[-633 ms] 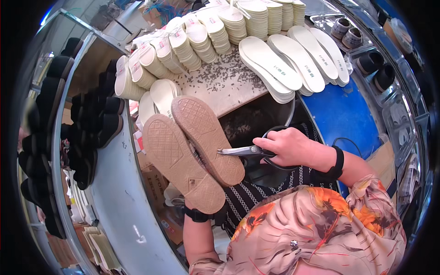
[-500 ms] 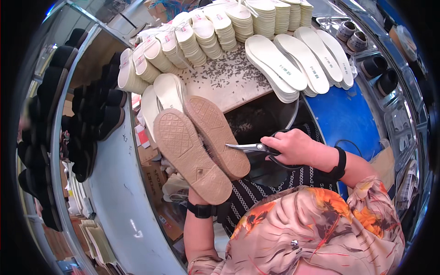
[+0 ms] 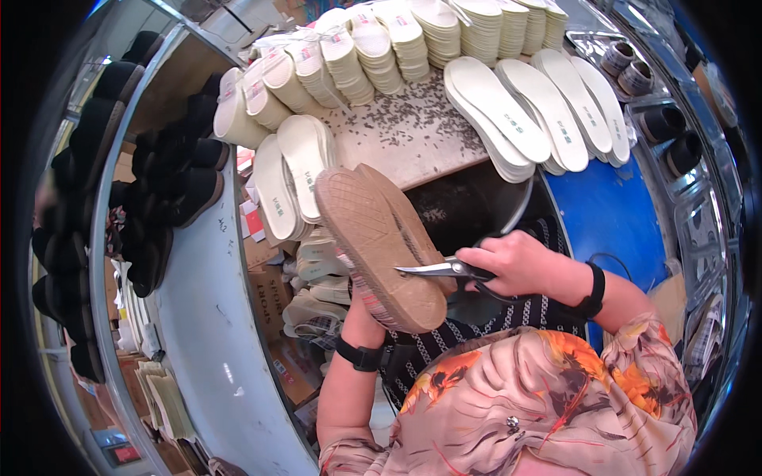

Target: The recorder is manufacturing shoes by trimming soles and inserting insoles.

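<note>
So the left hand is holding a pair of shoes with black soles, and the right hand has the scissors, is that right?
Not quite: the shoes have tan soles, not black ones, as the head view shows. The left hand does hold them, and the right hand has the scissors.

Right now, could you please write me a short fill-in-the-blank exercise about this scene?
The right hand holds a pair of ____. The shoe soles facing the camera are ____ in colour. The band on the right wrist is ____. The large panel beyond that wrist is ____.

Missing words: scissors; brown; black; blue.
</note>
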Tool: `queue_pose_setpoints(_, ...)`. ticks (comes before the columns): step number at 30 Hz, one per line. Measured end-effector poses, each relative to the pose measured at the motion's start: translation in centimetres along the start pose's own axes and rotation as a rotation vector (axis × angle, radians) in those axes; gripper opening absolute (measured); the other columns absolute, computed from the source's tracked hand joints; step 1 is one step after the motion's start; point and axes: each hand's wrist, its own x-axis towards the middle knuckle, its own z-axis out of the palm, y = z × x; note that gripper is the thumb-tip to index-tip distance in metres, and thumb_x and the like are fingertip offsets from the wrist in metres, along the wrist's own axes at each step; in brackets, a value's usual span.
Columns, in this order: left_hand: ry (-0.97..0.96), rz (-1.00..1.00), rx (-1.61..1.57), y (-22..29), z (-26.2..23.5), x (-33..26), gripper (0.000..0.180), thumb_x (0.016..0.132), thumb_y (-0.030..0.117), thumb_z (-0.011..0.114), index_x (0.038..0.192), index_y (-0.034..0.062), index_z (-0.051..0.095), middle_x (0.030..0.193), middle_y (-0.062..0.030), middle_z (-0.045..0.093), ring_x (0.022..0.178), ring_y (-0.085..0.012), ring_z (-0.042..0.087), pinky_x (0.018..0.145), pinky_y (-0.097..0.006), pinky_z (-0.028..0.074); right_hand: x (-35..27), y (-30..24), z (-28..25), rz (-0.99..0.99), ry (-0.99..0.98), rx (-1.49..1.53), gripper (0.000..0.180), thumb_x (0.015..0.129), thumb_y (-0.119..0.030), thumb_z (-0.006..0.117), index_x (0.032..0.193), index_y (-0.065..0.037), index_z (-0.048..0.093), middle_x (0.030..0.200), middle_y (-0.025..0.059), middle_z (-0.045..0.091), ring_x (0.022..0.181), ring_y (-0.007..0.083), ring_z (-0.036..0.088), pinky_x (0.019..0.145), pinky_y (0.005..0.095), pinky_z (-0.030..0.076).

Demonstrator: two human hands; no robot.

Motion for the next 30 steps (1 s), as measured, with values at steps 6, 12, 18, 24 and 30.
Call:
queue_pose_setpoints(6,0.193,0.299,0.748,0.9,1.7,5.1,0.031,0.089,0.029,0.046,0.104,0.0026,0.055,0.095,-0.017,0.061,0.078,-0.0326,0.06,0.072,-0.04,0.05,-3.8,1.8,-0.1,0.365,0.233,0.418,0.044,0.067,-0.021,0.076,0.103,-0.003,0.058,0.062,0.0067,0.052,0.053,0.0166,0.052,0.052,0.0276,0.043)
queue_pose_setpoints(12,0.3,0.447,2.06,-0.6,5.5,7.7,0.035,0.083,0.022,0.057,0.11,0.0013,0.048,0.086,-0.0205,0.06,0.082,-0.0376,0.058,0.073,-0.044,0.046,-7.0,3.6,-1.2,0.659,0.369,0.459,0.045,0.066,-0.021,0.076,0.103,-0.002,0.057,0.067,0.0102,0.055,0.057,0.0195,0.052,0.056,0.0291,0.043)
queue_pose_setpoints(18,0.021,-0.019,2.378,-0.8,9.1,-0.4,0.059,0.071,0.038,0.07,0.116,0.0065,0.047,0.098,-0.0191,0.057,0.093,-0.0344,0.057,0.074,-0.046,0.048,-7.2,4.1,-0.9,0.56,0.289,0.307,0.046,0.067,-0.026,0.075,0.103,-0.004,0.057,0.068,0.0128,0.053,0.056,0.0253,0.05,0.055,0.0322,0.042)
queue_pose_setpoints(24,0.04,0.498,2.019,-2.2,4.3,1.4,0.05,0.07,0.031,0.071,0.108,0.0074,0.051,0.084,-0.0159,0.062,0.081,-0.0329,0.061,0.066,-0.041,0.049,-5.5,4.1,-0.2,0.433,0.267,0.352,0.048,0.067,-0.03,0.074,0.101,-0.002,0.057,0.065,0.0083,0.055,0.056,0.0165,0.05,0.055,0.0292,0.042)
queue_pose_setpoints(30,0.001,0.662,2.217,-3.0,5.6,1.1,0.039,0.07,0.034,0.069,0.093,0.0052,0.057,0.069,-0.014,0.061,0.066,-0.0297,0.063,0.057,-0.041,0.049,-3.5,4.6,0.1,0.258,0.333,0.393,0.045,0.07,-0.018,0.07,0.109,-0.004,0.055,0.057,-0.0009,0.05,0.042,0.0061,0.045,0.038,0.0226,0.034)
